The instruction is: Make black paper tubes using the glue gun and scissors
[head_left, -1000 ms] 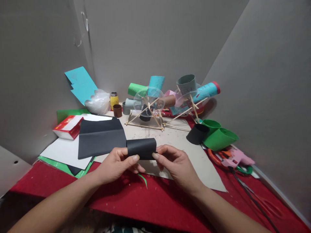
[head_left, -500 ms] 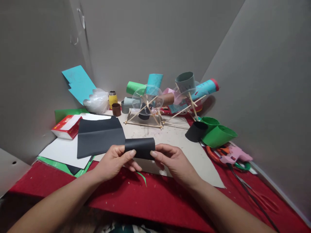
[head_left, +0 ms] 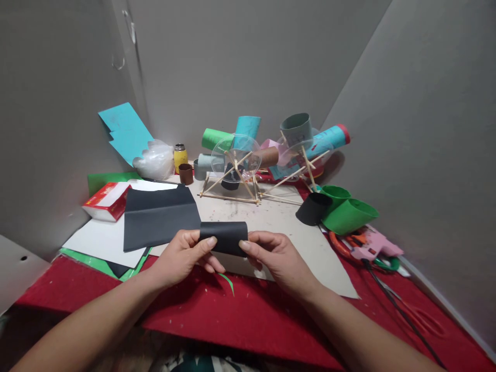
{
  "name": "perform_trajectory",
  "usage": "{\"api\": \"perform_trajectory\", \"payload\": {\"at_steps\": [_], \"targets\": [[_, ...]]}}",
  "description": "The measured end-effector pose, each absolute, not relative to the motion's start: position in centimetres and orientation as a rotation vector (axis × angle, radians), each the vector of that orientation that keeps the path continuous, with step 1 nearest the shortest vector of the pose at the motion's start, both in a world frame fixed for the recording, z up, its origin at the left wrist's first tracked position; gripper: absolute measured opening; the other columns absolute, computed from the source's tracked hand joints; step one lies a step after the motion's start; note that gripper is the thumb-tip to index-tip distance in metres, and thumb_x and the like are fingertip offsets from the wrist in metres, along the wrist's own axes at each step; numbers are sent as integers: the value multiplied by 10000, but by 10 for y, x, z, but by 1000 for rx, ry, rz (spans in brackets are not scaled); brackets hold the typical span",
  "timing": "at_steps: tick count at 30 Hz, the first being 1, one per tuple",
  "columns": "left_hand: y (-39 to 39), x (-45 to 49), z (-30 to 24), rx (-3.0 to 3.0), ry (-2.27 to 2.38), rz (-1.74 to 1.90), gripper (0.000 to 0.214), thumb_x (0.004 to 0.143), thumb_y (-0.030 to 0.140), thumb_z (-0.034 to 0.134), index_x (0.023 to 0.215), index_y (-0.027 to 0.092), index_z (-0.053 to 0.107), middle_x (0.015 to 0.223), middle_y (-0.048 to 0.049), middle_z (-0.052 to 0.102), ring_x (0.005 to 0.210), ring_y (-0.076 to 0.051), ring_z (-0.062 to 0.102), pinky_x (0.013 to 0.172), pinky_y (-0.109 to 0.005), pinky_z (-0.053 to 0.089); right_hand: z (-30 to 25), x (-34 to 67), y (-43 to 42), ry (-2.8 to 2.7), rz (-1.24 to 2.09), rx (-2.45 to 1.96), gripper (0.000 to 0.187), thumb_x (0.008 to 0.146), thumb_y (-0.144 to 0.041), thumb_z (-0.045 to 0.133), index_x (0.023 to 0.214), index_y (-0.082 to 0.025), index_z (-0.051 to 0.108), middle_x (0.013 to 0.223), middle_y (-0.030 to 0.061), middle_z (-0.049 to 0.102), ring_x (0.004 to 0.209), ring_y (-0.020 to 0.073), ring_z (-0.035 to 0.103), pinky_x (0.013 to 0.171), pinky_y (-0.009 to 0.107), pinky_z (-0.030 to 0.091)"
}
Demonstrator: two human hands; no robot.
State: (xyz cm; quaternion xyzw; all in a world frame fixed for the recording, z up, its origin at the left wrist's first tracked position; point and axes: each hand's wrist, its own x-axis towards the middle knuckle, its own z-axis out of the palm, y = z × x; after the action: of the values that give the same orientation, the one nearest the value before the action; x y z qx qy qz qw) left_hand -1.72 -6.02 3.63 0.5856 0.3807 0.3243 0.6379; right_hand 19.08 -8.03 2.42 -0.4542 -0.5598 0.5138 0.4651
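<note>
A rolled piece of black paper (head_left: 223, 235) is held sideways just above the front part of the pale board (head_left: 287, 243). My left hand (head_left: 191, 253) pinches its left end, thumb in front and fingers behind. At the other end, my right hand (head_left: 269, 253) grips it the same way. Behind my left hand lies a creased sheet of black paper (head_left: 160, 219). A thin green paper strip (head_left: 228, 283) rests on the red cloth (head_left: 201, 320) below the hands.
Behind stands a stick frame (head_left: 228, 198) with a clear disc and coloured paper tubes. To the right are a black paper tube (head_left: 313, 209), green tubes (head_left: 351, 214), a pink glue gun (head_left: 375, 245) and red-handled scissors (head_left: 422, 318). At left sits a red-and-white box (head_left: 106, 201).
Both hands keep the same grip on the black paper roll. The view has shifted very slightly; nothing on the table has moved.
</note>
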Motion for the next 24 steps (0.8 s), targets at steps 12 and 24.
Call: {"api": "perform_trajectory", "payload": {"at_steps": [12,24], "targets": [[-53,-17,30,1212,747,715,362,823,457,643,915,107,638,625,-78,723,559,-142,689,535,-188,513,24,187,-86,-1561,890,-1046,313,813,-370,667,575,-171,624,595,-6,514,531,116,433,495,247,341],[-40,-19,23,1173,804,742,396,763,478,700,886,111,611,586,-75,709,514,-138,671,507,-181,497,9,194,-68,-1641,711,-1053,326,857,-386,612,616,-168,624,591,1,540,554,127,477,534,247,370]]}}
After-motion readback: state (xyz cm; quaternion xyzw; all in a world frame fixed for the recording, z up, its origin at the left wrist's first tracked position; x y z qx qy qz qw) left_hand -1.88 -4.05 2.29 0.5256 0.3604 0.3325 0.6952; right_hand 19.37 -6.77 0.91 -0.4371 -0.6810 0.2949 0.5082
